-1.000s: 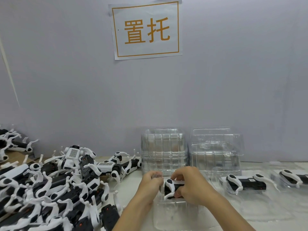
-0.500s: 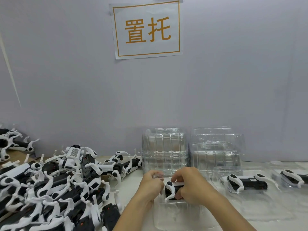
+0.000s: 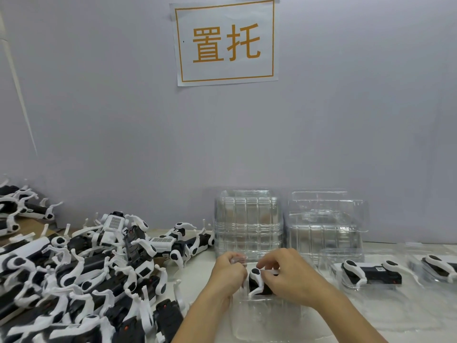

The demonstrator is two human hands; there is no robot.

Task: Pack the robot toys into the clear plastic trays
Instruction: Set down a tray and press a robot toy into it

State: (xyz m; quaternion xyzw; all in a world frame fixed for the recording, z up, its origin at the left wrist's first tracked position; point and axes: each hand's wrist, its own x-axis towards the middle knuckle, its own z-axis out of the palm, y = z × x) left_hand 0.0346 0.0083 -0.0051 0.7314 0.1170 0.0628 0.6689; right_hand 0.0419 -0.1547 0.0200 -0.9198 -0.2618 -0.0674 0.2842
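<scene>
A black-and-white robot toy (image 3: 257, 280) lies in a clear plastic tray (image 3: 267, 318) in front of me. My right hand (image 3: 289, 273) covers most of the toy, fingers curled over its body. My left hand (image 3: 228, 271) grips the tray's left rim beside the toy's white leg. A second robot toy (image 3: 371, 272) lies packed in a clear tray (image 3: 331, 261) to the right, and a third toy (image 3: 440, 267) sits in another tray at the right edge.
A big heap of loose robot toys (image 3: 81, 276) covers the table's left side. Two stacks of clear trays (image 3: 248, 221) (image 3: 325, 224) stand against the grey wall behind my hands. A paper sign (image 3: 226, 42) hangs above.
Both hands and the toy have sunk slightly toward the tray. My right hand's fingers have shifted over the toy's body.
</scene>
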